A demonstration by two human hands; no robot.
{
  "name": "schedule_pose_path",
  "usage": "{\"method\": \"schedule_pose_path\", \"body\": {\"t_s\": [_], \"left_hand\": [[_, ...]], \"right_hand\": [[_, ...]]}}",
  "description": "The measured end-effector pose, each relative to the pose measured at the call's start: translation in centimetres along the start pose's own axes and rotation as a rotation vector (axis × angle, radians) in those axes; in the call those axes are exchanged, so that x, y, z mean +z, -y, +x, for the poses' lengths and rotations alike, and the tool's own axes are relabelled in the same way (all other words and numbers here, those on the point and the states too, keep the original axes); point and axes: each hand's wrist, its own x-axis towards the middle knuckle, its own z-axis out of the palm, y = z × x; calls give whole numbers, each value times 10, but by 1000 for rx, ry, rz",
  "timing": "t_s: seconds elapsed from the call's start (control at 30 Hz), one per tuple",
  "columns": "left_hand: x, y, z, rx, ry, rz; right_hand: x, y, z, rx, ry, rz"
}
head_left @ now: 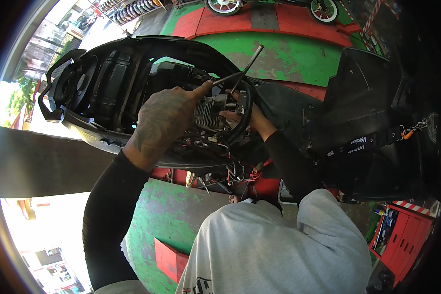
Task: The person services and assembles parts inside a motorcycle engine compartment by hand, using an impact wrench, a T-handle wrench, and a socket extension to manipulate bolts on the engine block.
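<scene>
A black scooter body (181, 46) lies open across the view, with a finned metal engine (208, 113) showing in its middle. My left hand (169, 110), tattooed on the back, is over the engine's left side, its index finger stretched to the end of a metal T-shaped tool (250, 60). The tool's shaft goes down toward the engine's top. On the engine's right side is my right hand (252, 120), partly behind a black hose (250, 105); a finger reaches under the metal part there. Loose wires (240, 171) hang below the engine.
A red lift platform (230, 20) bearing another motorcycle's wheels (323, 9) stands at the back. Black body panels (362, 93) are at the right, with a strap (360, 144) across them. A red tool cabinet (404, 240) is at the lower right; a dark post (49, 161) is at left.
</scene>
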Motion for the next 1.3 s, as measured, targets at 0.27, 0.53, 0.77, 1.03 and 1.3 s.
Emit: {"method": "schedule_pose_path", "body": {"t_s": [0.27, 0.53, 0.77, 1.03, 1.3], "left_hand": [[11, 6, 0, 32, -73, 14], [-8, -6, 0, -29, 39, 19], [-5, 5, -5, -42, 28, -17], [8, 24, -145, -487, -827, -1054], [188, -25, -338, -1318, -1261, -1079]], "right_hand": [[-1, 3, -3, 97, 28, 3], [2, -5, 0, 61, 28, 25], [0, -4, -1, 30, 27, -37], [-4, 0, -2, -21, 96, -69], [3, 5, 17, 93, 181, -119]]}}
